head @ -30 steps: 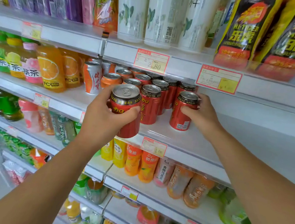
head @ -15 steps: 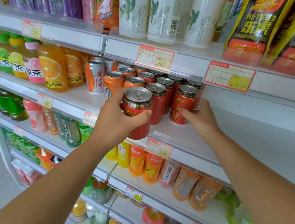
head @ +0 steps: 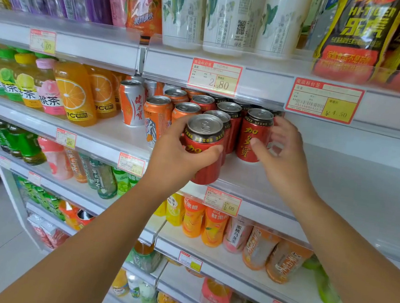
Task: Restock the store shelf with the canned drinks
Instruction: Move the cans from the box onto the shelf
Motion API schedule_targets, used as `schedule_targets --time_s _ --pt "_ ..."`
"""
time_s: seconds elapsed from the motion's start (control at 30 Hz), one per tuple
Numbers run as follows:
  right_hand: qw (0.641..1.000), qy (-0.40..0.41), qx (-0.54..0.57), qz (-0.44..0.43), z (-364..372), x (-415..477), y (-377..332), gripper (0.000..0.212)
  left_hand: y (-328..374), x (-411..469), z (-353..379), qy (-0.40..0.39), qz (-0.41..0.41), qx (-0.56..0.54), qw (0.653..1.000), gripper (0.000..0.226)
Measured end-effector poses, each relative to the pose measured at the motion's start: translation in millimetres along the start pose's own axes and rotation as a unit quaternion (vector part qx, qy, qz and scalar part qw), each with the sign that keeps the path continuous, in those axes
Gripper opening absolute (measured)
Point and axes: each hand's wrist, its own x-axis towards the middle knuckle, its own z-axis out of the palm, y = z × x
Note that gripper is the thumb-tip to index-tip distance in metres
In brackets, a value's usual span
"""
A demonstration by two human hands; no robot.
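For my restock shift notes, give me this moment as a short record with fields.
left hand: grips the held red can, upright, in front of the shelf edge, not yet set down
right hand: at the front shelf can, which stands on the shelf; grip unclear because of blur
shelf: bare surface to the right of the red cans
neighbours: orange cans directly to the left of the red rows

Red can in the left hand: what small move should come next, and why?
Probably ease the red can forward onto the shelf, beside the front can at the right hand. The left hand holds it at the shelf's edge, not yet set down.
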Motion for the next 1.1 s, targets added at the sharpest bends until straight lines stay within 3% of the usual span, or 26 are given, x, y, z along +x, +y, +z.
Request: schedule_targets --time_s 0.1,0.13,0.2,0.3,0.4,0.53,0.67,0.83,1.0,1.1 --pt "0.980 -0.188 0.045 -0.043 -2.3 -39.6 -24.7 0.083 3.9 3.6 12.2 -0.013 0.011 -0.009 1.000 0.051" --pt "0.974 -0.213 0.049 -0.052 1.6 -46.9 -24.7 0.092 5.2 3.5 17.9 -0.013 0.013 -0.011 1.000 0.053" --pt "0.982 -0.171 0.059 -0.050 10.3 -50.8 -20.4 0.097 6.6 1.2 29.3 0.002 0.022 -0.006 1.000 0.057" --pt "0.994 -0.084 0.061 -0.025 10.9 -49.4 -23.4 0.078 8.4 -5.5 39.3 -0.010 0.044 0.020 0.999 0.057" --pt "0.998 -0.057 0.029 -0.024 4.7 -44.4 -22.6 0.070 0.8 -10.1 32.8 -0.037 0.044 0.028 0.998 0.063" --pt "1.000 -0.006 -0.007 -0.005 3.5 -35.0 -18.0 0.071 -28.5 -18.3 6.2 0.002 0.073 0.207 0.976 0.063" --pt "0.998 -0.022 -0.043 0.038 5.9 -29.4 -10.0 0.073 -64.1 -25.8 -8.4 -0.030 0.105 0.346 0.932 0.049" --pt "0.996 -0.036 -0.069 0.053 10.3 -25.4 -7.4 0.074 -88.4 -28.8 -6.4 0.003 0.138 0.339 0.931 0.044" --pt "0.996 -0.023 -0.073 0.047 17.4 -23.9 -3.0 0.058 -95.7 -27.6 -3.4 0.024 0.142 0.316 0.938 0.045" --pt "0.994 -0.032 -0.084 0.058 18.6 -24.4 0.2 0.063 -95.9 -27.3 -4.1 0.013 0.137 0.304 0.943 0.044"
